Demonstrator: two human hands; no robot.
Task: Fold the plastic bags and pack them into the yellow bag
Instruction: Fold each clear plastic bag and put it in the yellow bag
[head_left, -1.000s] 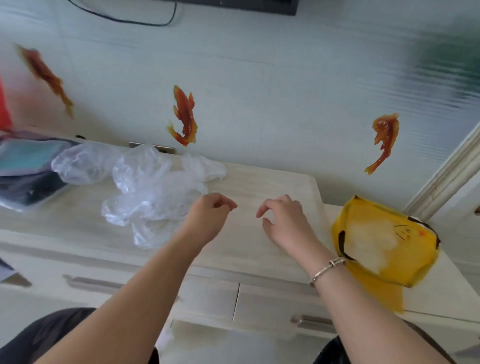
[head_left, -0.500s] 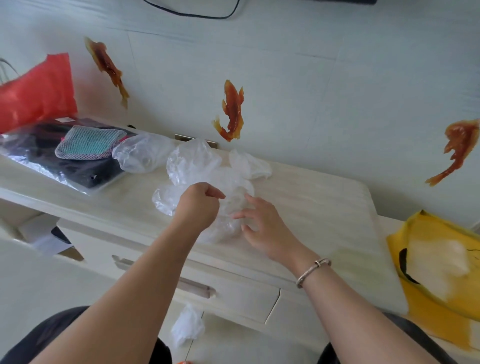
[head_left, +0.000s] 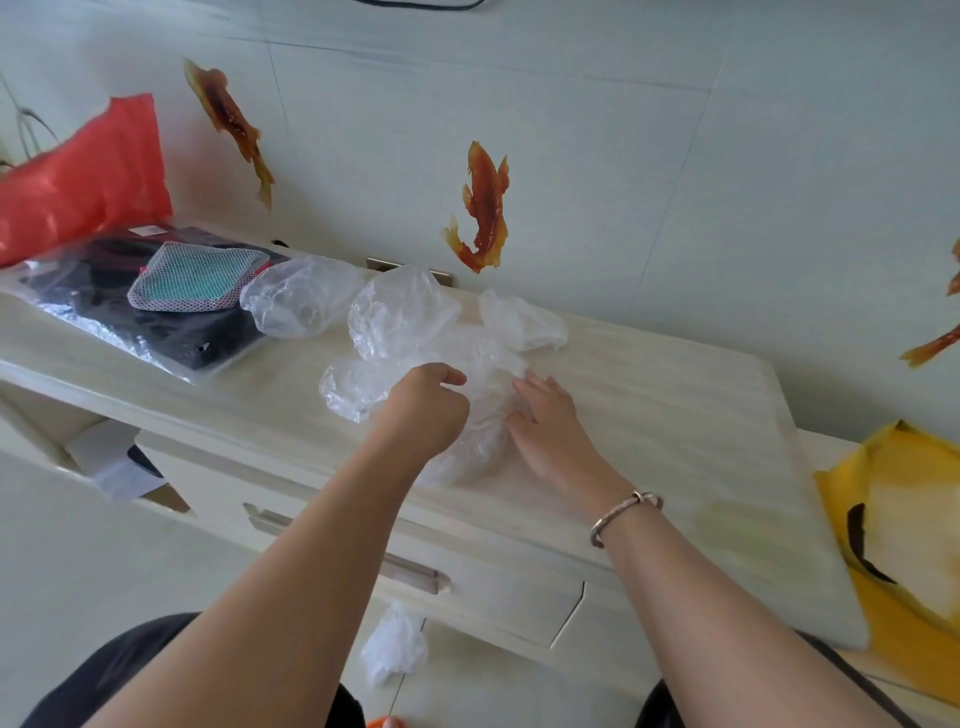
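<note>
A heap of crumpled clear plastic bags (head_left: 405, 322) lies on the pale wooden cabinet top (head_left: 665, 395). My left hand (head_left: 423, 408) sits on the near side of the heap with its fingers curled, pinching the plastic. My right hand (head_left: 550, 415) lies beside it with fingers nearly straight, resting on the bag's right edge. Another clear bag (head_left: 298, 301) lies apart to the left. The yellow bag (head_left: 904, 540) stands open at the far right, beyond the cabinet's end, with something pale inside.
At the left of the cabinet top lie a black packet in clear wrap (head_left: 135, 306), a mesh pouch (head_left: 195, 283) on it and a red bag (head_left: 83, 176) against the wall. A white plastic bag (head_left: 395, 644) lies on the floor below the drawers (head_left: 467, 571).
Both hands moved left from the bare cabinet top onto the heap of clear bags. My left hand took hold of the plastic. The view swung left, pushing the yellow bag to the edge.
</note>
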